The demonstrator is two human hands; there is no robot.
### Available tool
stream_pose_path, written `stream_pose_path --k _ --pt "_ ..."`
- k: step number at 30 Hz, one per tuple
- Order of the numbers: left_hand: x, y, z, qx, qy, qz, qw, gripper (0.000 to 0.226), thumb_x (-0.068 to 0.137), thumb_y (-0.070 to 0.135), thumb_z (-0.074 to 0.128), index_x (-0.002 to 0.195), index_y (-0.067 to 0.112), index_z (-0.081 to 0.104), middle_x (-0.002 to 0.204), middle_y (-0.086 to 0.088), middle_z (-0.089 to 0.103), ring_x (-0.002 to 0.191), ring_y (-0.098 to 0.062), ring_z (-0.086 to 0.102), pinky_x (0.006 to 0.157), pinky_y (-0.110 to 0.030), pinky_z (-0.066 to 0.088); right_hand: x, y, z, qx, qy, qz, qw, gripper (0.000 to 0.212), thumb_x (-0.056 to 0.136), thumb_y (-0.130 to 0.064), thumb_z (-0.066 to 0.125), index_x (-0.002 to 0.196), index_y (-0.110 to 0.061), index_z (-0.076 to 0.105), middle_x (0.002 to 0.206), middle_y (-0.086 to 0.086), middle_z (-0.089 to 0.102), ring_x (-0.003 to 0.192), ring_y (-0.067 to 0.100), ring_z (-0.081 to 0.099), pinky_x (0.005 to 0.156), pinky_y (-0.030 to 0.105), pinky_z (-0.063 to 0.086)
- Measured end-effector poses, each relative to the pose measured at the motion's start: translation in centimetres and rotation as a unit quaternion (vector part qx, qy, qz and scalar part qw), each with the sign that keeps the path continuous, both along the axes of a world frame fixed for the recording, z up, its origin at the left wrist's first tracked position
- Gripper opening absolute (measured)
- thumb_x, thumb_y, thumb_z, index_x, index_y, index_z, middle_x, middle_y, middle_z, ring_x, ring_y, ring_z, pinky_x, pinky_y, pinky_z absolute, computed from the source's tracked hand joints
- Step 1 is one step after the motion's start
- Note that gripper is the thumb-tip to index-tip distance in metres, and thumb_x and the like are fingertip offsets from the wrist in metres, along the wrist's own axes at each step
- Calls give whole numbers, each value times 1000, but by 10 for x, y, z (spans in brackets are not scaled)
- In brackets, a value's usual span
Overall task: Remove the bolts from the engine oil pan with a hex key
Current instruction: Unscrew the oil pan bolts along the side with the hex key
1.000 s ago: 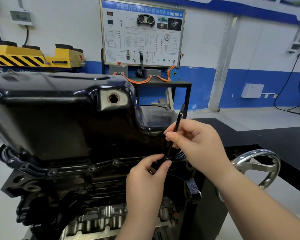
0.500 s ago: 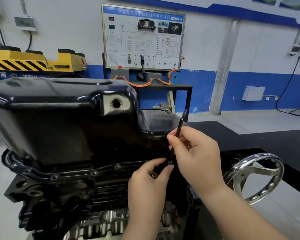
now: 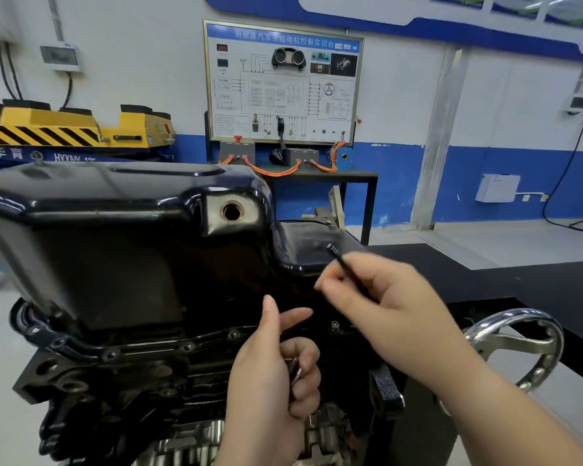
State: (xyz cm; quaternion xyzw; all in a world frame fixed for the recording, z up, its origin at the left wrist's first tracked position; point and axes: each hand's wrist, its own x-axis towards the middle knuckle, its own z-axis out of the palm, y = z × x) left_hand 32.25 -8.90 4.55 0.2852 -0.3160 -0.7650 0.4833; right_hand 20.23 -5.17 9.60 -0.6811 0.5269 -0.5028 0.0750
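The right hand (image 3: 394,314) is pinching the thin black hex key (image 3: 345,268) in thumb and fingertips. The key's blurred tip is pointing up-left against the black oil pan (image 3: 115,264), and its lower end is hiding behind the fingers. The left hand (image 3: 270,381) is curling its lower fingers round a small metal piece (image 3: 294,368) too blurred to name. A bolt (image 3: 334,326) is sitting in the pan's flange between the hands.

**A single head-worn view**

The wide-angle camera sits on the person's head, facing forward and slightly down. It is close to the oil pan (image 3: 115,257), and the left hand (image 3: 270,375) and right hand (image 3: 387,307) enter from the bottom edge.
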Motion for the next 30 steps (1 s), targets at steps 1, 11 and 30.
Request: stream_pose_path --k 1,11,30 --pt "2 0 2 2 2 -8 1000 55 70 63 48 88 15 70 43 -1 38 28 -8 23 37 -7 19 3 1 0 32 19 8 999 8 83 -32 63 79 -25 66 49 -7 46 48 4 40 52 15 36" --pt "1 3 -4 17 -62 -16 998 66 51 77 43 71 22 71 40 -10 44 25 -13 29 36 -11 24 18 -1 -8 225 58 40 972 10 79 -31 69 85 -39 70 52 -9 64 58 2 65 68 17 51" --pt "19 5 -13 -129 -45 -148 979 25 65 37 61 69 14 69 43 -3 40 26 -8 25 37 -7 23 1 1 -5 174 5 32 984 13 86 -27 63 74 -23 69 57 -7 65 57 9 55 69 32 51"
